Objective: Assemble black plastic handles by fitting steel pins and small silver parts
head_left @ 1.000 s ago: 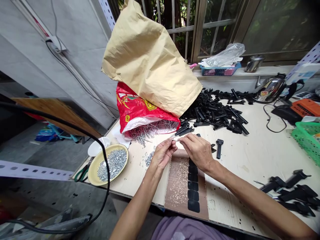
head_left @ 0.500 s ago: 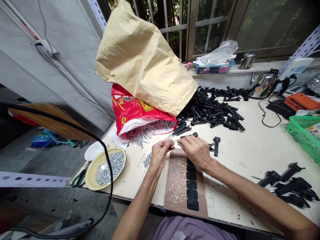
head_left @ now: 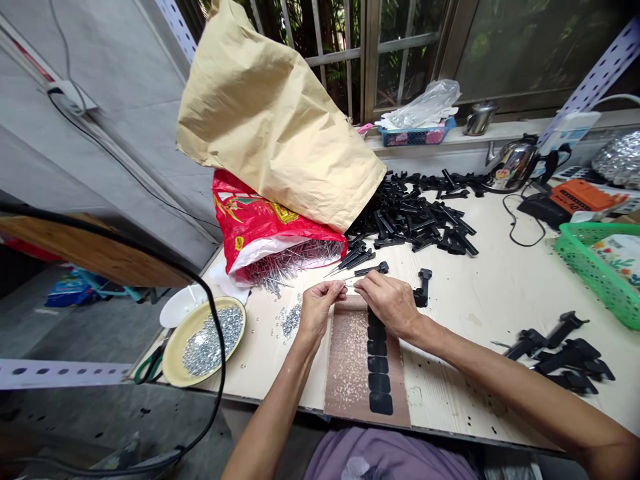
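Note:
My left hand (head_left: 320,308) and my right hand (head_left: 387,301) meet fingertip to fingertip above a brown board (head_left: 350,363) that carries a row of black pads (head_left: 379,363). Both pinch a thin metal pin (head_left: 350,285) held level between them. Just beyond lie loose black plastic parts (head_left: 423,283) and a red bag (head_left: 265,227) spilling long metal pins (head_left: 295,260). A small heap of shiny nuts (head_left: 290,321) lies left of my left hand.
A yellow plate (head_left: 173,363) of small metal nuts sits at the table's left corner beside a white dish (head_left: 180,305). A brown paper sack (head_left: 280,127) leans over a big pile of black parts (head_left: 420,213). Green basket (head_left: 595,267), kettle (head_left: 513,163) and more black pieces (head_left: 560,350) lie right.
The view has drifted, so everything sits slightly left and lower in frame. My hands keep the same pinch on the pin, fingers shifting only a little.

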### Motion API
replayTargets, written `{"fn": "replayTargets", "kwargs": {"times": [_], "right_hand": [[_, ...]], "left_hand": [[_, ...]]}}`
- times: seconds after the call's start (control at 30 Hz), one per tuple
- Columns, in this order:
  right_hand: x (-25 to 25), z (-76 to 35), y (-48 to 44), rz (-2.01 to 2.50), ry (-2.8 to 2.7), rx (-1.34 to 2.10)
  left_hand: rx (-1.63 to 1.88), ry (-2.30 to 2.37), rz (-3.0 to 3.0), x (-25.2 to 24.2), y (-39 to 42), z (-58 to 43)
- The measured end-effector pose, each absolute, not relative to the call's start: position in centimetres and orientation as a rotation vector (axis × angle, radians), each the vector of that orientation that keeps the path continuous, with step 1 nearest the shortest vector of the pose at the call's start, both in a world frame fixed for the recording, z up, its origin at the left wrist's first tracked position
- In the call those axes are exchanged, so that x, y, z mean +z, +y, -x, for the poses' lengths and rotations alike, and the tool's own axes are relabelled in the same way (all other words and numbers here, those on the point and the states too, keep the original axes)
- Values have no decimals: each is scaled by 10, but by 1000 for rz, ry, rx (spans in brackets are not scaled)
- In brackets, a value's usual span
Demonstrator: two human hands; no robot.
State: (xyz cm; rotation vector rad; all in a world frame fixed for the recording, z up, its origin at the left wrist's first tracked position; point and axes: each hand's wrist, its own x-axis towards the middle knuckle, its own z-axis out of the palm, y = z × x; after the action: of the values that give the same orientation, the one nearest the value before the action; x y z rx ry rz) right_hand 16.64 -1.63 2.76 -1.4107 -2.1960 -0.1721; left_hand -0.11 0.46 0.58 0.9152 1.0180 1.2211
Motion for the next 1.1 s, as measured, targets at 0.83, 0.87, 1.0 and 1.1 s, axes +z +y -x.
{"fn": "replayTargets", "kwargs": {"times": [0.83, 0.87, 1.0, 1.1], "right_hand": [[27, -174, -19, 1273, -2252, -485], [26, -175, -19, 1281, -2253, -477], [24, -176, -18, 1292, -2242, -449], [23, -177, -18, 1267, -2254, -439]], "left_hand": [[1206, 1080, -957, 9, 0, -6], [1210, 1085, -979, 10, 1, -5], [1172, 1077, -1008, 10, 2, -3], [1129, 1060, -954, 9, 3, -3]]}}
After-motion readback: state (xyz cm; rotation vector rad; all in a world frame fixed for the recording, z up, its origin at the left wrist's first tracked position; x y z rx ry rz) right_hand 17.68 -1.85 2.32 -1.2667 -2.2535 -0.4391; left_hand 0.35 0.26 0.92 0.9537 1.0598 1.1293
